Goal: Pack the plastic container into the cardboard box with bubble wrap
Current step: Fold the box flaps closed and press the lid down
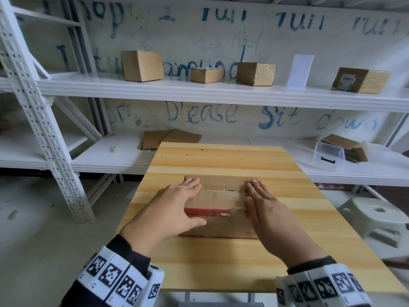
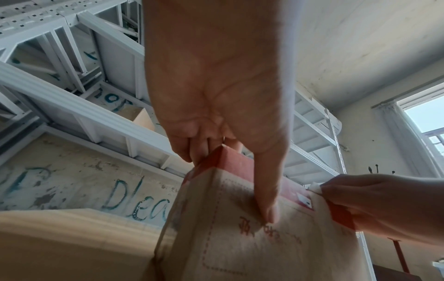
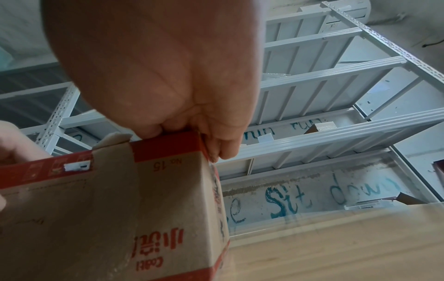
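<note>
We have both hands on the cardboard box, which sits on the wooden desk in front of us. Our left hand lies over its left end, fingers laid straight along the top and the thumb hooked down the near face; our right hand lies flat against the right end, fingers straight — neither hand curls round anything. The top flaps look folded down, so we cannot see inside, and no bubble wrap shows anywhere.

A clear plastic container with a dark latch sits on the lower shelf to the right, well apart from the box, beside an opened carton. Whether it is the one to pack we cannot tell.

We judge the box light and fairly stiff, its corners worn and a scrap of tape torn loose — best held by its two ends, palms pressing inward. The container looks rigid but slick; we would take it by its long sides.
</note>
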`<state>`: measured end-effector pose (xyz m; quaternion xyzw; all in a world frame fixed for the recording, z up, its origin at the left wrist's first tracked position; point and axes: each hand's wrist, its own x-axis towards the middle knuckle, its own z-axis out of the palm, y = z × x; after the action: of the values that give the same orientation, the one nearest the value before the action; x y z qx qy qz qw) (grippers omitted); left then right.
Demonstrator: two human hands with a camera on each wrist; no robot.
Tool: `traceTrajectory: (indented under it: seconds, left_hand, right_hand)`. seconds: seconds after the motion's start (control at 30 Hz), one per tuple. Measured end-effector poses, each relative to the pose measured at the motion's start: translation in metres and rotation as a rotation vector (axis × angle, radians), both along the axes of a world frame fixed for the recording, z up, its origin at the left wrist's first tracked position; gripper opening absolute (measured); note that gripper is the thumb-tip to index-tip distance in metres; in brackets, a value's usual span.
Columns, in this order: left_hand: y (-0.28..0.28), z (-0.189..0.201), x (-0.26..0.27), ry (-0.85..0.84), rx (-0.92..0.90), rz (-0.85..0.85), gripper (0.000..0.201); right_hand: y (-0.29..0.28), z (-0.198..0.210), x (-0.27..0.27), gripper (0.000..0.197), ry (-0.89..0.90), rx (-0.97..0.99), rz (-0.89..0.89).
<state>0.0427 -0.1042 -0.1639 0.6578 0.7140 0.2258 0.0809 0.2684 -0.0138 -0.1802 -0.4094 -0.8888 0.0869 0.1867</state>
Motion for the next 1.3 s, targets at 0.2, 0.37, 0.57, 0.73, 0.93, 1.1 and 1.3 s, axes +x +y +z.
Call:
traceTrajectory:
  seconds: [0.2, 0.37, 0.57, 0.73, 0.93, 1.1, 1.3]
  left_hand:
    - [-0.001, 0.001, 0.001, -0.012, 0.0, 0.004, 0.094]
    - [0.0, 0.001, -0.002, -0.017, -0.004, 0.012, 0.095]
    - [0.002, 0.002, -0.003, -0.001, -0.049, 0.011, 0.098]
    - [0.0, 0.004, 0.014, 0.102, -0.05, 0.076, 0.105]
    - [0.006, 0.005, 0.018, 0.148, -0.065, 0.095, 0.105]
    - [0.006, 0.009, 0.01, 0.141, -0.111, 0.034, 0.097]
    - [0.007, 0.005, -0.006, 0.0, -0.154, -0.045, 0.091]
  right_hand:
    - [0.0, 0.002, 0.001, 0.07, -0.071, -0.01, -0.001]
    - [0.0, 0.005, 0.001, 0.058, -0.066, -0.057, -0.004]
    - [-0.001, 0.007, 0.0, 0.063, -0.125, -0.034, -0.022]
    - [-0.003, 0.01, 0.0, 0.056, -0.104, -0.063, -0.021]
    - [-0.002, 0.008, 0.0, 0.057, -0.11, -0.052, -0.025]
    - [0.0, 0.007, 0.0, 0.055, -0.067, -0.072, -0.015]
    - [-0.004, 0.014, -0.001, 0.054, -0.051, -0.042, 0.014]
